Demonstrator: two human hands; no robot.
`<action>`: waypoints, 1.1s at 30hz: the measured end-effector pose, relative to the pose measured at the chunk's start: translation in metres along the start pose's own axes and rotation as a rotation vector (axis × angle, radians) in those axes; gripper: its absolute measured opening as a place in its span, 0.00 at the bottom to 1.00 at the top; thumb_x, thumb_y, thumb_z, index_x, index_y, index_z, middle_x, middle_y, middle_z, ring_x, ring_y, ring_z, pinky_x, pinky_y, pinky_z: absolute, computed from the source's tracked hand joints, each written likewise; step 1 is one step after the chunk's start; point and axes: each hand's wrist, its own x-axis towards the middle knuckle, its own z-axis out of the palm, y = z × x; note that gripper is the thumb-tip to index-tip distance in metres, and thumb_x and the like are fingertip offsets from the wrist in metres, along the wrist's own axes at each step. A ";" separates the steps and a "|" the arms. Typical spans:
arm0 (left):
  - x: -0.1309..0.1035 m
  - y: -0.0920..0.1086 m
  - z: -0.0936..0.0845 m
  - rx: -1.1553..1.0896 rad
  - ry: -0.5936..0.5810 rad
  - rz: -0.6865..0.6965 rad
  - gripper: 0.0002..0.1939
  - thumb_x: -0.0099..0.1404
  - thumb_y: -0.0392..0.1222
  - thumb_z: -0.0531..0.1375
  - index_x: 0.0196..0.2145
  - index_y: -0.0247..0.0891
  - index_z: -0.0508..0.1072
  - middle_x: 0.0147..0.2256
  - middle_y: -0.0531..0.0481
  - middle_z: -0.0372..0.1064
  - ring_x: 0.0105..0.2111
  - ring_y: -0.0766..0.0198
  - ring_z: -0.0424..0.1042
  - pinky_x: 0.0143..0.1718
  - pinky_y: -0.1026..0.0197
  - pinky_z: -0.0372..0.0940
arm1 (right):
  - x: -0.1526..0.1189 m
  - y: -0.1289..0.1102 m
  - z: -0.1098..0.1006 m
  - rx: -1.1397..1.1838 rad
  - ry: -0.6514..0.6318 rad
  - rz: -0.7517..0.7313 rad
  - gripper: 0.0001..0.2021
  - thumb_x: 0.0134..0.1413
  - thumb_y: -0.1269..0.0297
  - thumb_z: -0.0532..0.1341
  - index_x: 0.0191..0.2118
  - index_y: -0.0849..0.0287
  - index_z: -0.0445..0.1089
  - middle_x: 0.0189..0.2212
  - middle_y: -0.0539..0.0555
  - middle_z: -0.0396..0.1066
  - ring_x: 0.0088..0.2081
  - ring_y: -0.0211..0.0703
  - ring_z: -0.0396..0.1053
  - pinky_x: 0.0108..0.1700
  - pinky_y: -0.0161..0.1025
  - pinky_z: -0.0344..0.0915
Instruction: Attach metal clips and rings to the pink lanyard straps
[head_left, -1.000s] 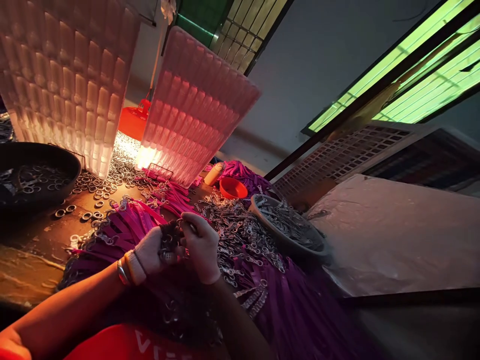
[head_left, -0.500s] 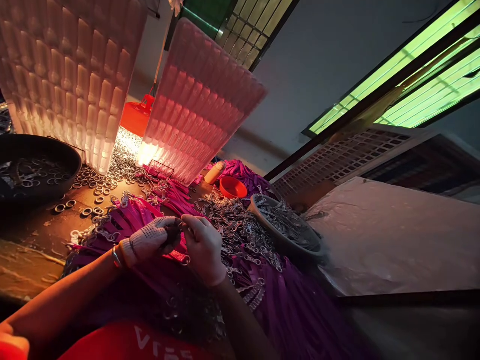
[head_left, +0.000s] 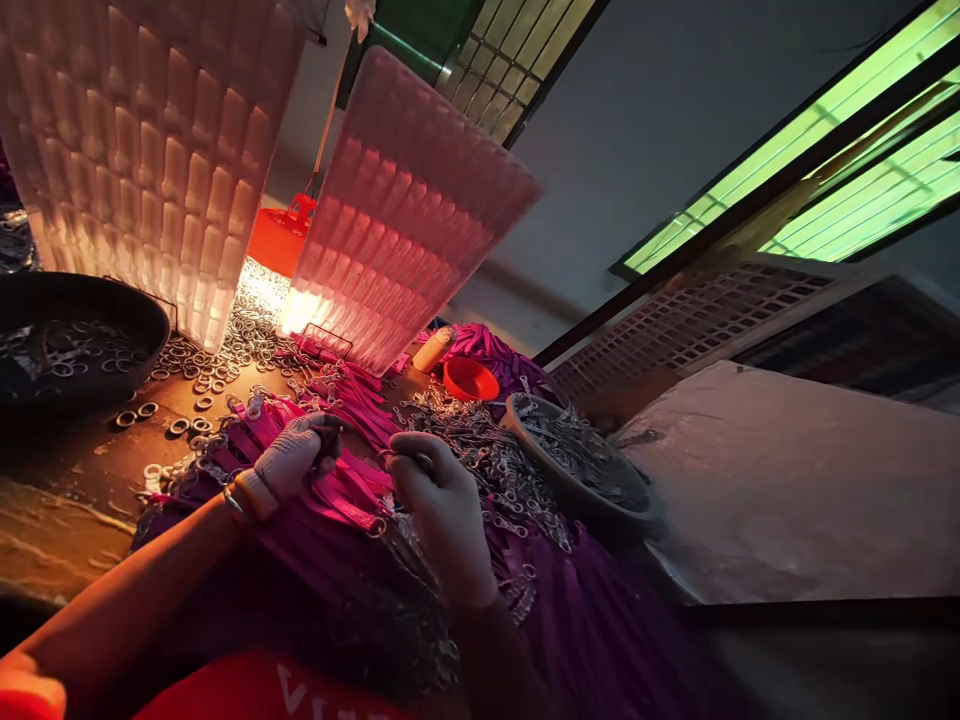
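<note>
My left hand, in a white dotted glove with dark fingertips, is closed in a pinch above pink straps. What its fingers hold is too dark to make out. To its right, my right hand wears a plain white glove, its thumb and index finger pressed together. A small metal piece shows at its curled fingers; its exact kind is unclear. A gap separates the two hands. Metal clasps lie heaped just beyond my right hand, and purple straps spread below it.
A dark pan with metal rings stands at left, with loose rings beside it. Two upright translucent ribbed panels flank a red lamp. A red bowl and a basin of clasps stand at right.
My hands were together at the fingertips and have come apart. The left moved slightly left, the right moved right and down. The view shifted a little.
</note>
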 end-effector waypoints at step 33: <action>-0.032 0.002 0.021 0.298 -0.245 -0.039 0.06 0.53 0.41 0.56 0.27 0.37 0.64 0.22 0.56 0.59 0.20 0.72 0.57 0.20 0.68 0.54 | 0.005 0.022 0.005 -0.927 -0.350 -0.237 0.14 0.69 0.63 0.52 0.37 0.62 0.72 0.33 0.58 0.74 0.33 0.44 0.70 0.35 0.37 0.59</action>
